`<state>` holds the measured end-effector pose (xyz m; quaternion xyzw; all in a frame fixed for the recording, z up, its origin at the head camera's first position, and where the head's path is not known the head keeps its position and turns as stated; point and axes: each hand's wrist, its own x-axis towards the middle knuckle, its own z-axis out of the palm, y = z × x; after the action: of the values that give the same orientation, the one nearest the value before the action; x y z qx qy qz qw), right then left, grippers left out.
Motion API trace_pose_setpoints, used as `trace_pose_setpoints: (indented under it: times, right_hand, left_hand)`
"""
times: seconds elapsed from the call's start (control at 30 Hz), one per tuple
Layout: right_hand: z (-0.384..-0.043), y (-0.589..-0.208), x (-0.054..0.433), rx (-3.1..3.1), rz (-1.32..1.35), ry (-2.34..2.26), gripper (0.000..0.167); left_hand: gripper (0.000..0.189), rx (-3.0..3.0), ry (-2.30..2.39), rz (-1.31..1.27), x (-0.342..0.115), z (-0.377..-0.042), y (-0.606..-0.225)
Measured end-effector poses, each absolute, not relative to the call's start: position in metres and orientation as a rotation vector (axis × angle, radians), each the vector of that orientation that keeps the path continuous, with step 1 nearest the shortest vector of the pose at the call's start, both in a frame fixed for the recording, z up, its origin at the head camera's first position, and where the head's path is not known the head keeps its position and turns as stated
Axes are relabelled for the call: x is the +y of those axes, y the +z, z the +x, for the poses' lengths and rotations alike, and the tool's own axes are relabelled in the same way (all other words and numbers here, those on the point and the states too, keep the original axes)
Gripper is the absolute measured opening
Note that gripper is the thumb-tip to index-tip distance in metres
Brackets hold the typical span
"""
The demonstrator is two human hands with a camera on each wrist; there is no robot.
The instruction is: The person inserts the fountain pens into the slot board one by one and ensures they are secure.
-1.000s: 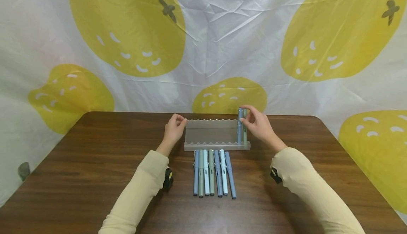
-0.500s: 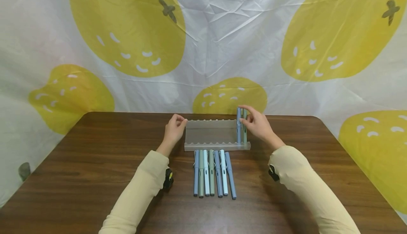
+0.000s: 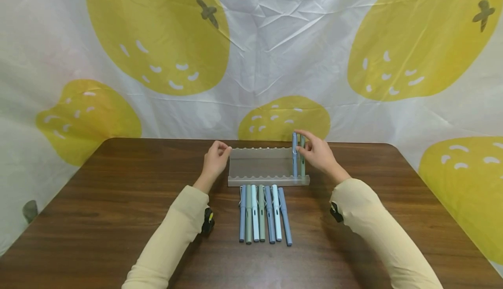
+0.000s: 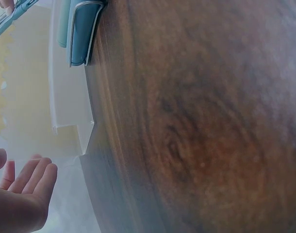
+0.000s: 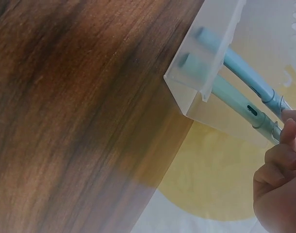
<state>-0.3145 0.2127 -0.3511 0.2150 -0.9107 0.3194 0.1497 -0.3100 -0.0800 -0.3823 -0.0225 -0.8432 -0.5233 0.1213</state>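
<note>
A translucent pen rack (image 3: 261, 162) with scalloped edges stands near the table's far side. At its left upper corner my left hand (image 3: 214, 161) pinches the edge between thumb and fingers; the left wrist view shows this hand (image 4: 29, 194) beside the rack's end. My right hand (image 3: 320, 153) holds the upper part of a blue pen (image 3: 294, 160), which stands upright in the rack. Just right of it, a green pen (image 3: 302, 160) also stands in the rack, partly behind my fingers. In the right wrist view both pens' lower ends sit behind the rack's front lip (image 5: 194, 73).
Several capped pens (image 3: 262, 215) in blue, green and pale blue lie side by side in front of the rack. The rightmost blue pen (image 3: 285, 217) lies aslant. A white cloth (image 3: 177, 118) with yellow fruit hangs behind the brown wooden table (image 3: 118, 219).
The blue pen's top has shifted slightly left, away from the green pen, along with my right hand. My right forearm has moved a little left. My left hand and the lying pens stay put.
</note>
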Motion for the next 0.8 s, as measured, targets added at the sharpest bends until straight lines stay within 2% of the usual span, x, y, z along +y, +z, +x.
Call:
trace_pose_setpoints:
  times: [0.4,0.8]
  right_hand:
    - [-0.311,-0.351,0.213,-2.542,0.629,0.952,0.051]
    - [-0.291,-0.365,0.211,-2.526,0.723,1.023,0.040]
  left_hand:
    - [0.018,-2.463,-1.517,-0.066,-0.079,-0.310,-0.382]
    - [0.019,-2.464,-1.526,-0.077,-0.080,-0.308,-0.381]
